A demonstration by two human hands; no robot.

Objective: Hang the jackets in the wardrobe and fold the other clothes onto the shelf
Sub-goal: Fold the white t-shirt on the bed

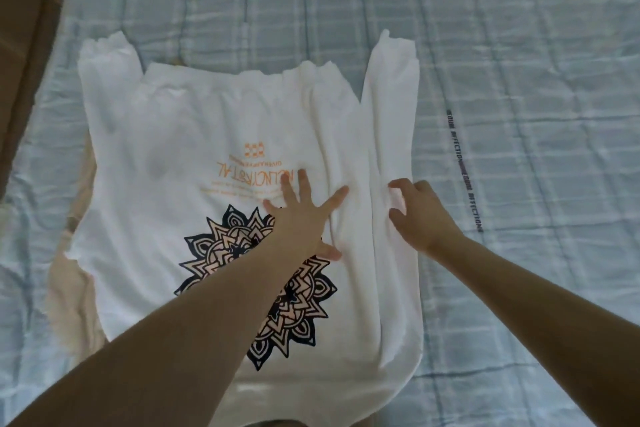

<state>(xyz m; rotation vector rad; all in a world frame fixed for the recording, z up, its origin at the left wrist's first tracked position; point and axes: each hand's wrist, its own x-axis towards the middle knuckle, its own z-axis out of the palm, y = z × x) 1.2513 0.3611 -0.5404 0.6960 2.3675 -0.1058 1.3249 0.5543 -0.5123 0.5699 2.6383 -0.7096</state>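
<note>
- White sleeve fabric sits under the right hand (420, 215), whose fingers curl onto the sweatshirt's right sleeve (389, 135); whether they actually pinch the cloth cannot be told.
- Left hand (303, 215) is released, fingers spread flat, pressing the chest print just beside that sleeve.
- White sweatshirt (166, 128) lies face up on the blue checked bed cover (536, 80), hem away from the person, long axis running straight ahead.
- Right sleeve lies parallel to the body along its right edge; judgement: the right hand is nearer and would fold it leftward.
- Beige garment (74, 308) protrudes beneath the left edge.
</note>
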